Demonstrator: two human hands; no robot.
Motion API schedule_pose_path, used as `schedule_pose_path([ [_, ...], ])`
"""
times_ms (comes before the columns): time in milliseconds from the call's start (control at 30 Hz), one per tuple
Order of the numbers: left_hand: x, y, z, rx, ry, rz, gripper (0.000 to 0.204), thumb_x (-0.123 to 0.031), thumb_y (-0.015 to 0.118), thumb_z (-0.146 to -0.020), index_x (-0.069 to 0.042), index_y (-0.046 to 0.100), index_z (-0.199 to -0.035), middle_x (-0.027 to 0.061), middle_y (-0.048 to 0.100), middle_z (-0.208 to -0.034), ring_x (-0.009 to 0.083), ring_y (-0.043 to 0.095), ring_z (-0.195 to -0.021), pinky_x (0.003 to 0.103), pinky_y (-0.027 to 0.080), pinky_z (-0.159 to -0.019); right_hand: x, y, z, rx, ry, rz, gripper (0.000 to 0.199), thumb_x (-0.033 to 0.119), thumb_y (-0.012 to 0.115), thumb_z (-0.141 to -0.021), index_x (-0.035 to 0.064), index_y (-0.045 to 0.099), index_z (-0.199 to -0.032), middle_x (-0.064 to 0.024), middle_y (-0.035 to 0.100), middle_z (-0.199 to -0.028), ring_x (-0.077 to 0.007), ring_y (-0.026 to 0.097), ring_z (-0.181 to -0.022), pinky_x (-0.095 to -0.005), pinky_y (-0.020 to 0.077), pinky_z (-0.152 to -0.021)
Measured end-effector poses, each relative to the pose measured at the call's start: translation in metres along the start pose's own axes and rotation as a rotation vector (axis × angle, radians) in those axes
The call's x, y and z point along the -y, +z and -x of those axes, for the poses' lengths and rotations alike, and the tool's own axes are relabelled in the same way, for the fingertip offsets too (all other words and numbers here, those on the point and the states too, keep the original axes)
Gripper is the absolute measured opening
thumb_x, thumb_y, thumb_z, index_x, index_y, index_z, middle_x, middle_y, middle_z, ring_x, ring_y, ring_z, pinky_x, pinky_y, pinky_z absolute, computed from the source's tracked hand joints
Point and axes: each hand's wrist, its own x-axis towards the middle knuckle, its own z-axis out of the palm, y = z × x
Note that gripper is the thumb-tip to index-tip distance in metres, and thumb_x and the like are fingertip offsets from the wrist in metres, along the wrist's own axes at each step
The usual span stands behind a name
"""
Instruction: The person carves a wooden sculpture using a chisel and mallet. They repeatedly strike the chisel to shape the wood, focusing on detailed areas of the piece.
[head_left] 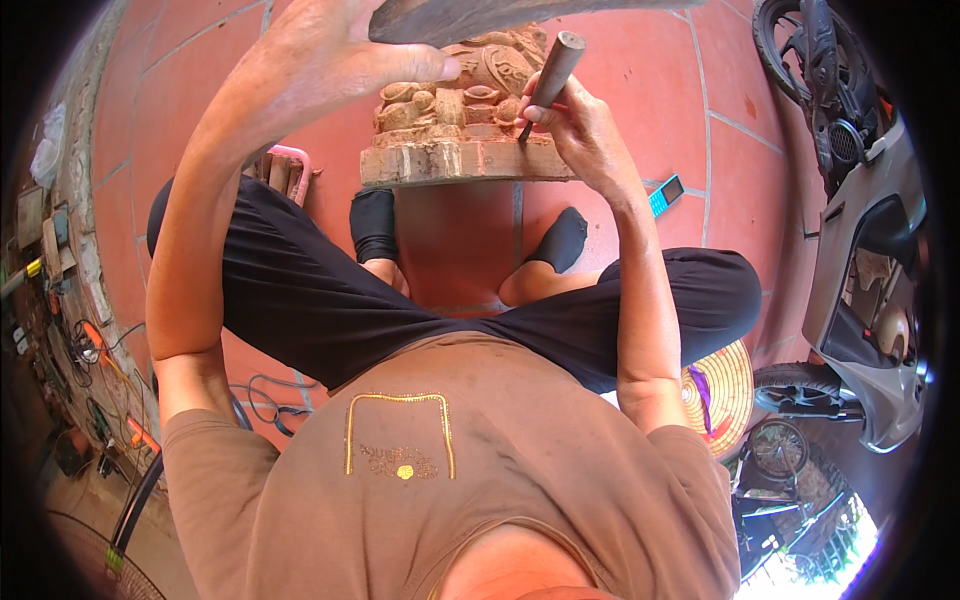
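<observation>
A carved wooden piece [470,105] with rounded relief shapes stands in front of me on a thick, rough base [465,162]. My right hand [578,125] is closed around a chisel [556,70] with a thick round handle. The chisel slants, its thin dark tip meeting the right part of the carving just above the base edge. My left hand [325,60] is raised at the upper left of the carving, around a dark wooden mallet [450,18]. Its thumb stretches along the mallet's underside; its other fingers are mostly hidden or cut off by the frame.
Red floor tiles [740,190] surround the carving. A blue phone [665,195] lies to the right. A pink-handled holder [290,165] stands at left. Motorbikes [870,270] and a woven hat [725,395] are on the right; cables and tools [95,345] lie along the left wall.
</observation>
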Motion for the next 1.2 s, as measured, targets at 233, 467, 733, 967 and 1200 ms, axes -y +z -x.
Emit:
schedule_pose_path([
  [233,0.003,0.009,0.003,-0.125,0.152,0.18,0.044,-0.015,0.083,-0.081,0.004,0.062,-0.114,0.0153,0.07,-0.093,0.0153,0.064,-0.086,0.033,0.051,-0.079,0.007,0.008,0.0,-0.045,-0.1,0.198,0.018,-0.001,0.062,-0.095,0.0011,0.058,-0.113,-0.0132,0.071,-0.094,-0.0214,0.071,-0.089,-0.0361,0.0551,-0.082],
  [467,0.036,0.024,0.0,-0.057,0.234,-0.135,0.059,-0.026,0.081,-0.081,-0.004,0.059,-0.131,0.019,0.07,-0.096,0.021,0.068,-0.09,0.036,0.052,-0.086,0.004,0.012,0.0,-0.071,-0.21,0.279,0.023,0.001,0.066,-0.089,0.0033,0.055,-0.109,-0.0202,0.066,-0.083,-0.0387,0.067,-0.082,-0.0442,0.0503,-0.071],
  [733,-0.006,0.007,0.012,-0.15,0.182,0.149,0.047,-0.013,0.081,-0.081,0.004,0.06,-0.119,0.0132,0.069,-0.1,0.0155,0.065,-0.086,0.033,0.052,-0.078,0.006,0.01,0.004,-0.038,-0.087,0.282,0.02,-0.003,0.061,-0.093,0.0011,0.058,-0.113,-0.0148,0.069,-0.093,-0.0266,0.071,-0.088,-0.0367,0.054,-0.081],
  [967,0.043,0.028,0.0,0.011,0.232,-0.032,0.053,-0.025,0.079,-0.083,-0.004,0.059,-0.127,0.0195,0.068,-0.095,0.0259,0.067,-0.089,0.037,0.05,-0.085,0.004,0.011,0.002,-0.059,-0.113,0.243,0.019,-0.003,0.061,-0.094,0.001,0.057,-0.112,-0.014,0.07,-0.094,-0.0257,0.071,-0.089,-0.0361,0.0544,-0.081],
  [1200,0.022,0.007,0.0,0.052,0.009,-0.107,0.049,-0.022,0.08,-0.081,0.002,0.06,-0.119,0.0264,0.07,-0.096,0.0346,0.071,-0.09,0.041,0.053,-0.081,-0.014,-0.008,-0.001,-0.247,-0.149,0.478,0.017,-0.002,0.06,-0.096,0.0008,0.058,-0.112,-0.0118,0.071,-0.087,-0.02,0.072,-0.083,-0.0336,0.0554,-0.076],
])
